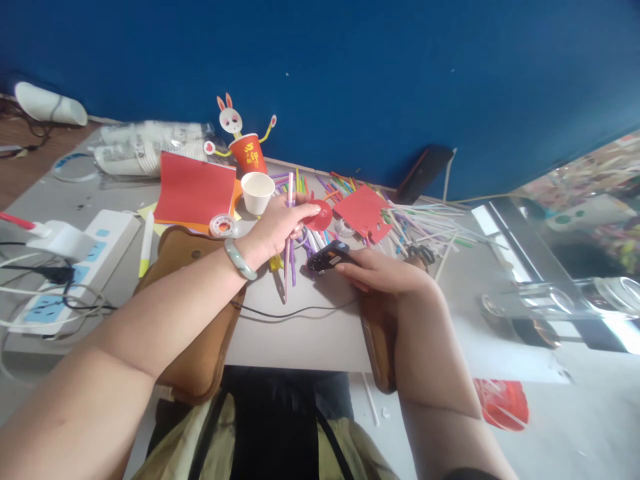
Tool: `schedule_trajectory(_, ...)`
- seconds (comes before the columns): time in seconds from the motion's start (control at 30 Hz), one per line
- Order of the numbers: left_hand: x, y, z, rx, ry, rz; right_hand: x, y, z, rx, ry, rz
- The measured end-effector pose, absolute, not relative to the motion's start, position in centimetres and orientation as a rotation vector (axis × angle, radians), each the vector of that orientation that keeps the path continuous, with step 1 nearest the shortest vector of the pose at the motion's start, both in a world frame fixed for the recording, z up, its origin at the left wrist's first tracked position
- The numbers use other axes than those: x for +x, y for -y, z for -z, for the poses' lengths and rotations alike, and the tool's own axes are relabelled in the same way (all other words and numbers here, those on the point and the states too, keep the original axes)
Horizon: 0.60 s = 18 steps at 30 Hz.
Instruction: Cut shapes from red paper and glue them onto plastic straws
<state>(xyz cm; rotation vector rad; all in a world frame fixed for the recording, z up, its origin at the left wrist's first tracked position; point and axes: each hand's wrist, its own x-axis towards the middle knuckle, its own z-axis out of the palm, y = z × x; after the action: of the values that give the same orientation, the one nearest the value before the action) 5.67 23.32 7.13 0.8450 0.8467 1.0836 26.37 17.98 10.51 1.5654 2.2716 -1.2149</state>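
Between the fingers of my left hand (280, 227) is a red paper cutout (320, 215) with a rounded shape. Pink and purple straws (291, 183) stand out above and below that same hand, passing through or behind the fingers. My right hand (377, 268) is closed on a black phone (329, 256), tilted just above the table. Beyond the hands lies a red paper sheet (364, 213) with pieces cut from its edge. A white paper cup (257, 192) stands left of the cutout, and a tape roll (223, 226) lies nearer my left wrist.
Many coloured straws (425, 223) spread along the blue wall. A rabbit figure on a red cup (249, 153) stands at the back, beside bagged cups (150, 148) and red paper (195, 190). Brown pads (200, 347) lie under my forearms. A power strip (107, 243) sits left; a black cable (295, 313) crosses the table.
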Motion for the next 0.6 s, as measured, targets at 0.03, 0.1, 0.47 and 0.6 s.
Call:
schedule_trajectory(0.03,5.67,-23.32,-7.14,0.844,-0.850,-1.082,26.38,-17.99,-10.51,1.566,-2.270,1.215)
schedule_trajectory(0.1,5.68,-23.29,-7.19,0.839,-0.853,-1.080,26.39,-18.00,-10.54,1.566,-2.267,1.214)
schedule_trajectory(0.47,5.67,-23.31,-7.16,0.842,-0.845,-1.070,26.48,-18.10,-10.26,1.568,-2.233,1.196)
schedule_trajectory(0.6,5.64,-23.25,-7.34,0.854,-0.859,-1.061,26.51,-18.15,-10.18,1.546,-2.255,1.198)
